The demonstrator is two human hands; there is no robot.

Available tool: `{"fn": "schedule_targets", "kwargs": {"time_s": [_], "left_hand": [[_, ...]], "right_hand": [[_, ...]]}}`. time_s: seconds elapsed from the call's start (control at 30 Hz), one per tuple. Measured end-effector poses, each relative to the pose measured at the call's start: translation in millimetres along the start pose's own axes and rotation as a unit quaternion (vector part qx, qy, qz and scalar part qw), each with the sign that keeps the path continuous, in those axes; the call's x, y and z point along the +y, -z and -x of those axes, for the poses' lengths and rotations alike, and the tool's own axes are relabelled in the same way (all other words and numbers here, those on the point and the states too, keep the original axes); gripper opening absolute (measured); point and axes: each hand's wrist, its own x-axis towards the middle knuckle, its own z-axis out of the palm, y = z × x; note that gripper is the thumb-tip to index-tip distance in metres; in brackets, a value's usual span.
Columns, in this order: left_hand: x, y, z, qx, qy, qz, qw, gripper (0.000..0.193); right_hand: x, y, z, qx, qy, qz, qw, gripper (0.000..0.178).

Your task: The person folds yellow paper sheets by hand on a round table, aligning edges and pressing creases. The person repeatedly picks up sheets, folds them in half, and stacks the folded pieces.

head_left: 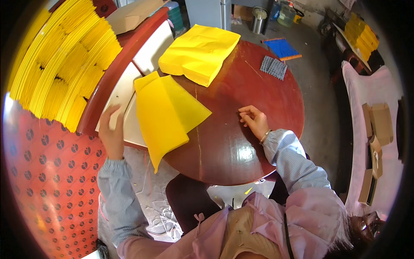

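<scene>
A loose yellow sheet (157,125), seemingly thin fabric or soft paper, lies partly folded at the left of the round table (246,99), its lower corner hanging over the edge. My left hand (113,131) is open beside its left side, thumb and fingers apart and empty. Above the tabletop, right of the sheet, my right hand (254,121) has its fingers curled in, and I see nothing in it. Behind the sheet rests a thick yellow folded stack (200,52).
Tall stacks of yellow sheets (64,64) stand at the far left, by a red-edged white surface (120,99). A grey textured pad (273,67) lies on the table's far right. Open cardboard boxes (379,123) sit on a pale cloth at right. A metal bin (259,20) stands behind.
</scene>
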Motion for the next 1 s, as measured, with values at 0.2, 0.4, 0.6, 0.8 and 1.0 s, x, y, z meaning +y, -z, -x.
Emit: {"fn": "schedule_targets", "kwargs": {"time_s": [0.2, 0.4, 0.6, 0.8, 1.0], "left_hand": [[141, -183, -88, -0.148, -0.181, 0.08, 0.969, 0.015], [140, -286, -95, -0.212, -0.14, -0.167, 0.953, 0.042], [123, -286, -117, -0.286, -0.068, -0.108, 0.95, 0.044], [116, -284, -129, -0.299, -0.035, -0.127, 0.945, 0.043], [107, -286, -138, -0.324, -0.069, -0.097, 0.939, 0.033]], "right_hand": [[5, 13, 16, 0.031, 0.066, 0.023, 0.997, 0.013], [5, 12, 18, 0.028, 0.137, 0.0, 0.99, 0.013], [5, 13, 20, 0.026, 0.137, 0.006, 0.99, 0.012], [6, 14, 20, 0.016, 0.137, -0.014, 0.99, 0.014], [5, 13, 20, 0.027, 0.138, -0.008, 0.99, 0.011]]}}
